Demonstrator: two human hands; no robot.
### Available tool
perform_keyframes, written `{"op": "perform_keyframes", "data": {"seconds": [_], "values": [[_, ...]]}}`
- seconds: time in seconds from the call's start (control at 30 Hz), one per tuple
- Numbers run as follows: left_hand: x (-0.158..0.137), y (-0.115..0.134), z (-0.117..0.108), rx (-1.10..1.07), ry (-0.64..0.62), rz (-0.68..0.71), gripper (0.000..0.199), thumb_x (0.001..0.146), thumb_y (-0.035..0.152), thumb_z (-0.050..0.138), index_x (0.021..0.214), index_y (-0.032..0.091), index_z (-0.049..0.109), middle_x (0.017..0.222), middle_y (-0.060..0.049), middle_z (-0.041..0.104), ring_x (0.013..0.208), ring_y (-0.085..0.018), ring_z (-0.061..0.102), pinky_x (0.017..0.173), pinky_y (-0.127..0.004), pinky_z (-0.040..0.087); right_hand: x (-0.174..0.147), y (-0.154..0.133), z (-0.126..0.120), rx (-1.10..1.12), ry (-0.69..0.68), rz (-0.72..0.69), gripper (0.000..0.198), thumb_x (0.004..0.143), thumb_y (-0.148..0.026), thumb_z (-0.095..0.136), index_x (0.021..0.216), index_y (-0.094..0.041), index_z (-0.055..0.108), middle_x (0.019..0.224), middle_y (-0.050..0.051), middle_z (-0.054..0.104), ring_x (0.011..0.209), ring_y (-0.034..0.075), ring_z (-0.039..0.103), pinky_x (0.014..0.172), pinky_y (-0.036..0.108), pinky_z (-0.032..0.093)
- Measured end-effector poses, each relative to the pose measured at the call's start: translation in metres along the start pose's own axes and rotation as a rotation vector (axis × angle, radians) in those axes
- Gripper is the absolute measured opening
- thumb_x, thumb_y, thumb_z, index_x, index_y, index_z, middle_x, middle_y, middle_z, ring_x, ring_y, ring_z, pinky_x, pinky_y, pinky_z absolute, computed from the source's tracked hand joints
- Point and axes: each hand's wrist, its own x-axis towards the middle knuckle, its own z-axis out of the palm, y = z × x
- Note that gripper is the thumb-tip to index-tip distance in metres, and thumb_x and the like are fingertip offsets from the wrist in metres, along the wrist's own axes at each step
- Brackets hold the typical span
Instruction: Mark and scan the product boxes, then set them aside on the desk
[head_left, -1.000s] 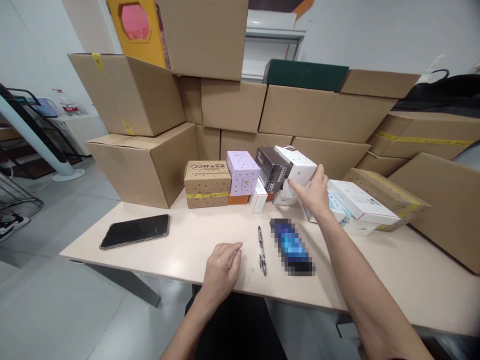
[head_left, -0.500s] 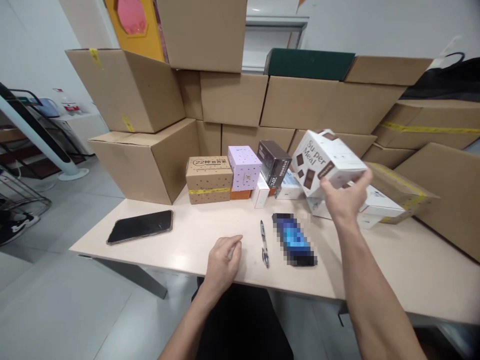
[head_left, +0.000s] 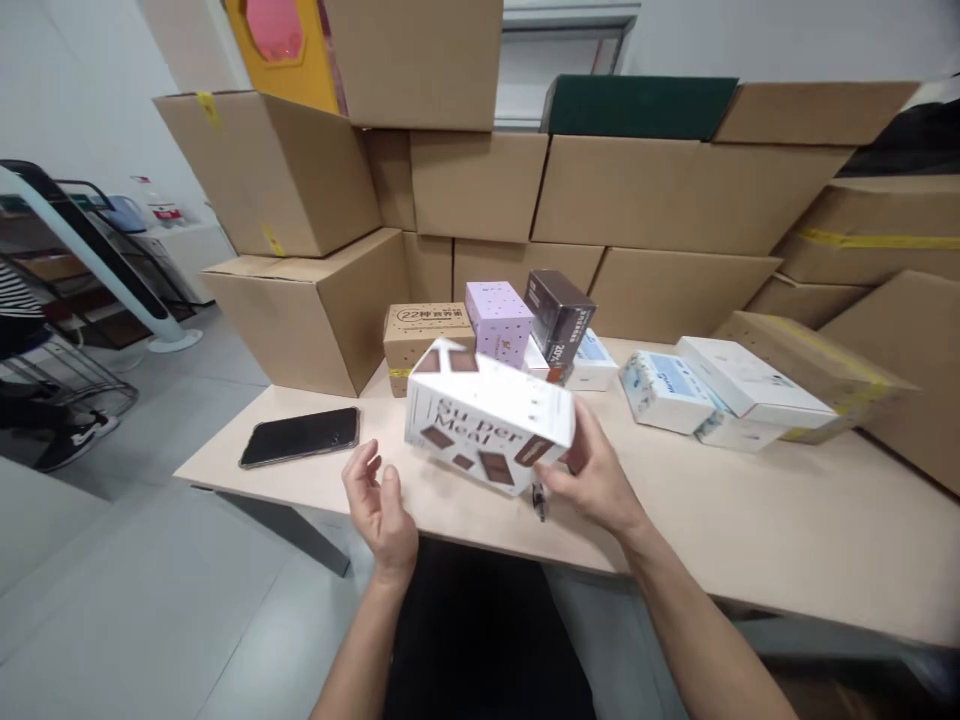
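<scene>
My right hand (head_left: 596, 478) grips the white Super Meal box (head_left: 491, 412) by its right end, thumb on the near face; box tilted over the near middle of the table (head_left: 720, 520). My left hand (head_left: 384, 512): half-curled, empty, near the box's left end. Phone (head_left: 300, 437) at left, purple box (head_left: 499, 318) beyond, pen (head_left: 538, 502) partly hidden.

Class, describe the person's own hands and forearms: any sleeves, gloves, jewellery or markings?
The left hand and right hand are ungloved, with no rings on the fingers that show. The left forearm and right forearm show no sleeves, watch, bracelet or obvious markings. Black clothing covers the lap.
</scene>
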Motion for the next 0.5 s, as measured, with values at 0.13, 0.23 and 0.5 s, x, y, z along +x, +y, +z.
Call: {"op": "perform_keyframes", "data": {"seconds": [0.13,0.23,0.5], "values": [[0.020,-0.005,-0.015,0.098,-0.075,-0.095,0.037,0.097,0.042,0.049,0.125,0.022,0.062,0.135,-0.009,0.059,0.129,-0.024,0.052,0.112,-0.039,0.038,0.001,0.017,0.009,-0.044,-0.194,0.116,0.087,0.077,-0.027,0.073,0.152,-0.029,0.029,0.150,0.011,0.046,0.132,0.029,0.052,0.097,0.041,0.056],[0.024,-0.008,-0.016,0.086,-0.241,-0.176,0.045,0.100,0.048,0.040,0.125,0.019,0.063,0.136,-0.011,0.059,0.131,-0.026,0.052,0.113,-0.042,0.038,-0.002,0.023,0.007,-0.024,-0.206,0.122,0.086,0.082,-0.029,0.070,0.155,-0.031,0.025,0.155,0.009,0.042,0.137,0.028,0.047,0.105,0.043,0.051],[0.026,-0.014,-0.013,0.025,-0.416,-0.263,0.052,0.095,0.055,0.044,0.127,0.018,0.062,0.126,-0.010,0.066,0.121,-0.028,0.059,0.105,-0.040,0.046,-0.021,0.043,0.012,-0.250,-0.206,0.102,0.076,0.091,-0.040,0.061,0.156,-0.031,0.024,0.157,0.009,0.039,0.142,0.028,0.041,0.117,0.052,0.035]]}}
